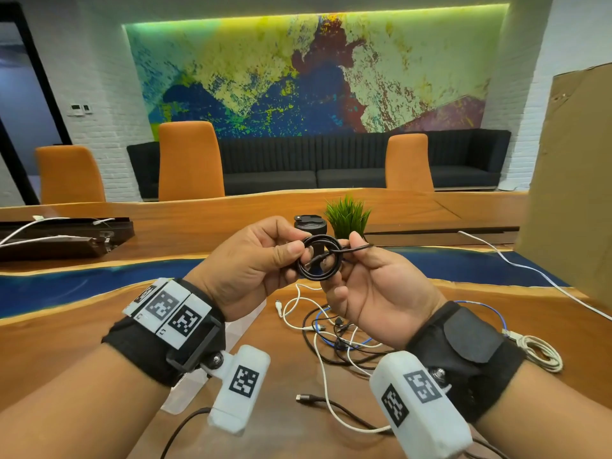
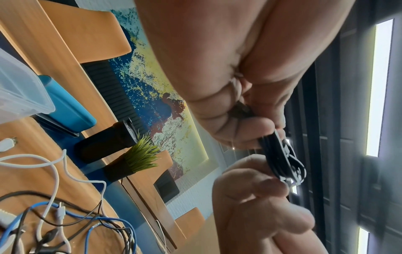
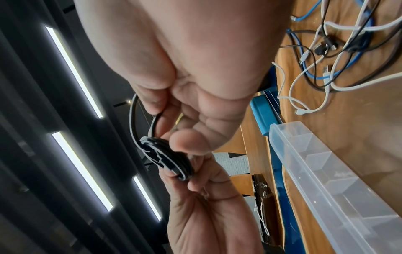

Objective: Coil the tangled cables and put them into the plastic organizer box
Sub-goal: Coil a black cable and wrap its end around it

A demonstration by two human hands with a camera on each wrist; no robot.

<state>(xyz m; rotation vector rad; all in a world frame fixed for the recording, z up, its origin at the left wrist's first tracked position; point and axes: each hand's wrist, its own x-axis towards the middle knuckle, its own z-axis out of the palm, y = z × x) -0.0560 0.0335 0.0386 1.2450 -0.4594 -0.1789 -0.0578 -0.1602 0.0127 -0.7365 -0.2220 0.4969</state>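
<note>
In the head view both hands are raised above the table with a small black cable coil point(image 1: 319, 260) between them. My left hand point(image 1: 291, 248) pinches the coil's left side. My right hand point(image 1: 344, 265) grips its right side, and the cable's loose end sticks out past the thumb. The wrist views show the same coil point(image 2: 280, 158) point(image 3: 172, 159) held between the fingers. A tangle of white, blue and black cables point(image 1: 331, 332) lies on the table below the hands. The clear plastic organizer box point(image 1: 185, 390) point(image 3: 337, 180) sits under my left wrist, its compartments showing nothing inside.
A coiled beige cable point(image 1: 543, 354) lies by my right wrist. A long white cable point(image 1: 530, 270) runs off right, toward a cardboard sheet point(image 1: 569, 180). A black cup point(image 1: 309, 223) and a small green plant point(image 1: 347, 217) stand behind the hands. Orange chairs line the far edge.
</note>
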